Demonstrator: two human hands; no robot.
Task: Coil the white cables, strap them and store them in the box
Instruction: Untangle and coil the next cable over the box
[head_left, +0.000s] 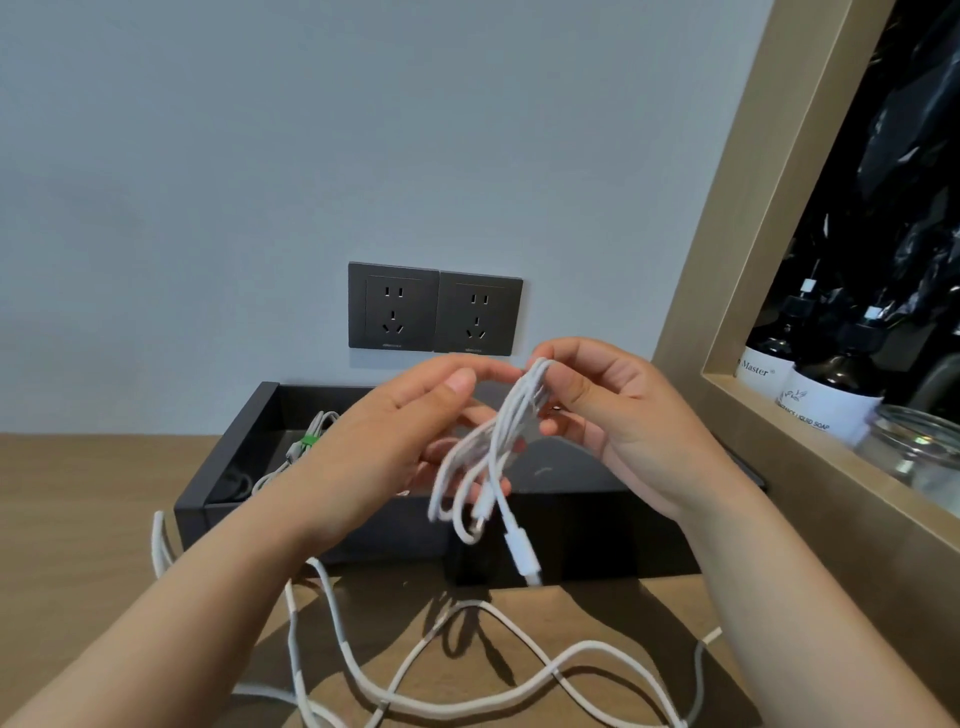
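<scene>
Loose white cables (592, 646) – several long runs sprawled in overlapping curves across the wooden desk (78, 493), nearest the viewer, one strand trailing off to the left of the box. Bundled cable (498, 441) – white, gathered into long hanging loops and held in the air above the front edge of the box, with its plug end (522, 551) dangling lowest. Right hand (613, 410) – thumb and fingers curled, pinching the top of the bundle. Left hand (395, 431) – palm turned towards the bundle, thumb out, fingers reaching behind the loops; blur hides whether they actually grip the cable. Box (322, 530) – black, shallow, open-topped, set on the desk against the wall. Stored cable (272, 475) – white, coiled, bound with a green strap (307, 441), lying in the left part of the box. Wall sockets (436, 312) – two dark plates side by side on the pale wall just above the box. Niche (727, 249) – gold-framed, to the right, holding dark labelled bottles (831, 384) and a glass jar (919, 441) near its front edge.
</scene>
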